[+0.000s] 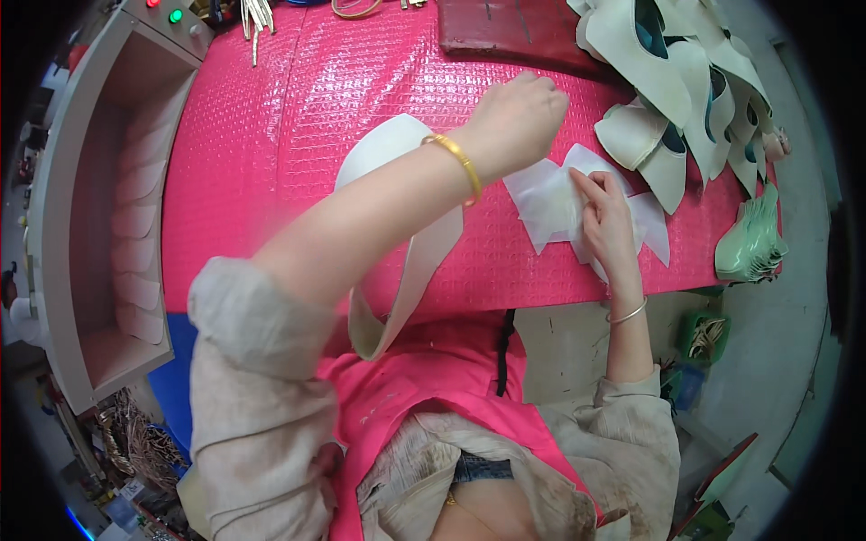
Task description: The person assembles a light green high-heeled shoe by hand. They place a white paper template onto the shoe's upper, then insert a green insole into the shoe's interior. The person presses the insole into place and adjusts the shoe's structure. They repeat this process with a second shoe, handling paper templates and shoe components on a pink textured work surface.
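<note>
We rest our right hand (607,224), fingers loose and slightly parted, on the translucent sheets (550,212) at the pink table's (234,180) near right, seemingly to steady them, while our left hand (519,123) curls farther off, its contents impossible to tell.

Bright light scatters white glare over the upper part of the pink surface (230,189); the left sleeve cuff (262,302) is blurred; edges bow toward black corners.
</note>
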### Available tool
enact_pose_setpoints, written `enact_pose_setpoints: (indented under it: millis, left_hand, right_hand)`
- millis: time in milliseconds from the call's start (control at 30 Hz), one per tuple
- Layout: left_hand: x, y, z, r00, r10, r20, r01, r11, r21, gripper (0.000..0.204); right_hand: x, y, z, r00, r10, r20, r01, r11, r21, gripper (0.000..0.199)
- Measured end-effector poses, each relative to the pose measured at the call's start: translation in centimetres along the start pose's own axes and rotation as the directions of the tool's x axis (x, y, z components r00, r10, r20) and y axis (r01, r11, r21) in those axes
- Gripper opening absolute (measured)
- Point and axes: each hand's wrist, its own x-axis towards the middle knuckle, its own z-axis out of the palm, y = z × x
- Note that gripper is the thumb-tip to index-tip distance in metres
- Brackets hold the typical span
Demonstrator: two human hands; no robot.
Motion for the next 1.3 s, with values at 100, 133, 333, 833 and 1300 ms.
enact_pose_setpoints:
  millis: [100, 133, 333, 833, 1300]
  left_hand:
    - [0.2, -0.9, 3.4, 0.965, -0.225, 0.138, 0.243, 0.961, -0.132, 0.027]
    - [0.6, -0.5, 4.1, 0.949, -0.261, 0.178, 0.276, 0.959, -0.067, 0.028]
    - [1.0, 0.5, 4.2, 0.911, -0.338, 0.237, 0.367, 0.926, -0.09, 0.016]
    - [-12.4, 1.5, -10.1, 0.828, -0.401, 0.392, 0.525, 0.307, -0.794, 0.016]
    - [-19.8, -6.1, -3.5, 0.695, -0.709, 0.117, 0.336, 0.177, -0.925, 0.067]
  right_hand:
    - [0.5, 0.0, 0.5, 0.999, -0.053, 0.005, 0.053, 0.998, 0.014, 0.039]
    - [0.4, 0.4, 0.5, 0.998, -0.07, 0.001, 0.07, 0.998, 0.002, 0.04]
    - [0.6, 0.9, 0.9, 0.992, -0.123, -0.008, 0.121, 0.986, -0.112, 0.045]
    - [-0.5, -1.6, -2.2, 0.973, -0.078, 0.219, -0.076, 0.783, 0.617, 0.036]
    - [4.5, -9.8, 10.3, 0.705, -0.292, 0.646, -0.692, -0.082, 0.717, 0.029]
